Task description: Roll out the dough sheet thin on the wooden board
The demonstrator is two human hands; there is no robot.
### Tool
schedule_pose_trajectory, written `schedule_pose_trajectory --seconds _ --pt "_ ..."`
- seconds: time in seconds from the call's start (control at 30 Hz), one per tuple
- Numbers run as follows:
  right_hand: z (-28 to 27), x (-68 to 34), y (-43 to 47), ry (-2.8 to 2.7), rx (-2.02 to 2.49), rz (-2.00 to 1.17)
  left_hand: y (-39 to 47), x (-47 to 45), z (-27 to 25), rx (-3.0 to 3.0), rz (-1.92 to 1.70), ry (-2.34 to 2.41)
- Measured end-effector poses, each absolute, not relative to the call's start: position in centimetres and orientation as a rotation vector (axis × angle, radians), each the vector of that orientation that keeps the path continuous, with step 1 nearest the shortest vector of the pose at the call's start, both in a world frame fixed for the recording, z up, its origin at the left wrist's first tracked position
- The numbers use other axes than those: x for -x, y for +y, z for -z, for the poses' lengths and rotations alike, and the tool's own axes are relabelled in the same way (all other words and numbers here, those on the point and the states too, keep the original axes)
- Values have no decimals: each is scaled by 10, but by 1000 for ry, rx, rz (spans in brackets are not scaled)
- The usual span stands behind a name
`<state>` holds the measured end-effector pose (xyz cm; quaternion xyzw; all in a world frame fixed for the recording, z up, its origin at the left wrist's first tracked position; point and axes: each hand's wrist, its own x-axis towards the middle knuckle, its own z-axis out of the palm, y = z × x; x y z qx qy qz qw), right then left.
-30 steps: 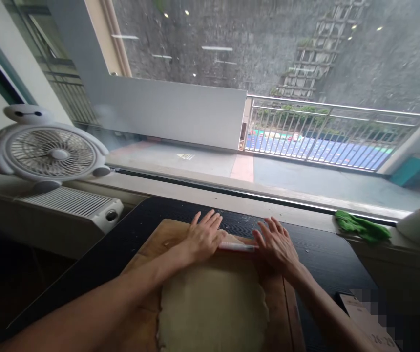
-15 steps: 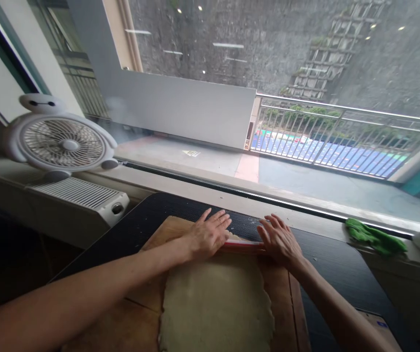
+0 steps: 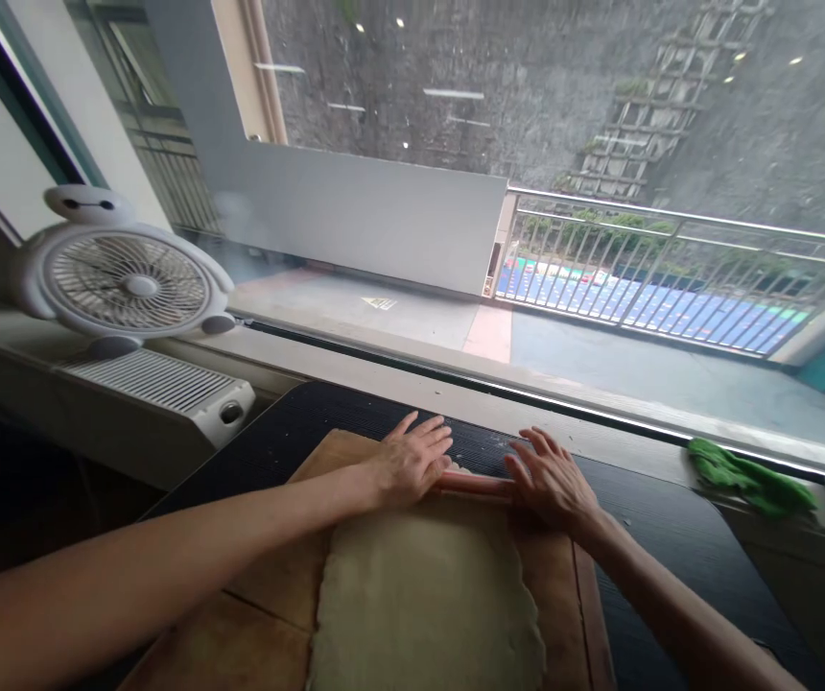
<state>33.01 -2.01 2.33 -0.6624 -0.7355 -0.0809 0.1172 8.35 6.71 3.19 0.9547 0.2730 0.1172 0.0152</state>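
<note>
Dough sheet (image 3: 427,595) rolled broad, roller (image 3: 477,485) at its far end

Most of the flattening looks done: the dough lies as one wide, thin-looking layer on a wooden board (image 3: 247,643). Its sides are ragged and no cuts show; whether any thinning is left cannot be told, as its near end runs out of view. Left hand (image 3: 412,465) and right hand (image 3: 553,480) lie palm down over the roller's two ends, fingers stretched forward and spread; contact under the palms is hidden. Beneath the board is a black table (image 3: 664,509); beyond, a green cloth (image 3: 747,477) lies on the sill (image 3: 398,382).
</note>
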Motion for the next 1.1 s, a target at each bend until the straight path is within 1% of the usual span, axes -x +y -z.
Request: schedule_pose_trajectory --seconds 0.1,0.17,0.23,0.37,0.43,0.5,0.6,0.67,0.73,0.8,0.87,0.93,1.1 --pt "-14 -326 -63 -2297 1790 220 33 -63 -28 -3022 -354 665" --pt "-12 -327 -72 -2331 1741 218 27 -58 -26 -3058 -355 579" --pt "-15 -329 -55 -2301 1766 242 41 -66 -25 -3061 -367 612" --pt "-24 -335 6 -2152 1901 281 91 -94 -29 -2991 -327 885" --pt "-25 -334 11 -2115 1946 273 96 -98 -32 -2954 -294 956" --pt "-22 -331 -8 -2152 1944 260 81 -88 -32 -2938 -289 918" --pt "-13 -325 -52 -2290 1857 242 44 -65 -28 -2967 -344 735" --pt "-11 -325 -63 -2334 1818 245 35 -59 -27 -2994 -382 665" --pt "-12 -328 -48 -2290 1862 256 47 -68 -26 -2988 -392 742" --pt "-14 -331 -18 -2191 1961 243 73 -86 -26 -2942 -377 937" --pt "-15 -331 7 -2129 2030 185 98 -103 -26 -2893 -347 1112" --pt "-11 -328 15 -2137 2035 132 111 -109 -23 -2852 -310 1162" --pt "4 -318 -11 -2204 1835 133 102 -83 -7 -2809 -245 862"
